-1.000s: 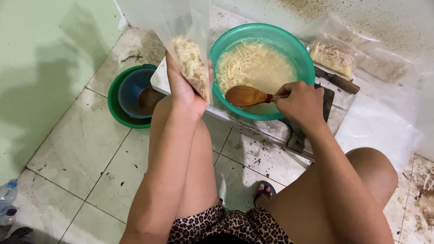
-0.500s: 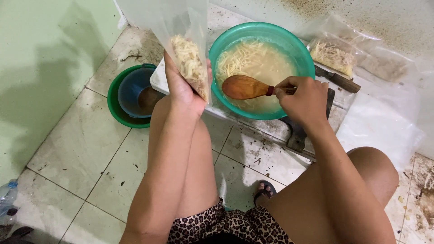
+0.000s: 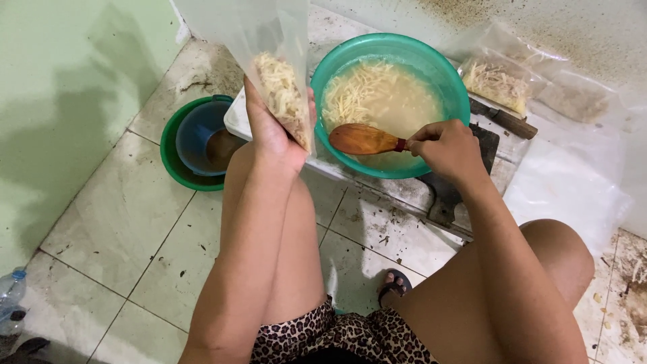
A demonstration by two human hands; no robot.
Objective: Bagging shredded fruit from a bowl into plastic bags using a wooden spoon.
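While shreds soak in the teal basin [image 3: 453,81], more fill the plastic bag [image 3: 280,74].

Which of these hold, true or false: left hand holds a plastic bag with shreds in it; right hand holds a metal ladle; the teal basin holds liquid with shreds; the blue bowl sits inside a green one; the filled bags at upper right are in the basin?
1. The left hand holds a clear plastic bag with pale shreds in it. True.
2. The right hand holds a metal ladle. False: it holds a wooden spoon by its handle.
3. The teal basin holds cloudy liquid with pale shreds. True.
4. The blue bowl sits inside a green bowl. True.
5. The filled bags lie in the basin. False: they lie outside it, on the surface at upper right.
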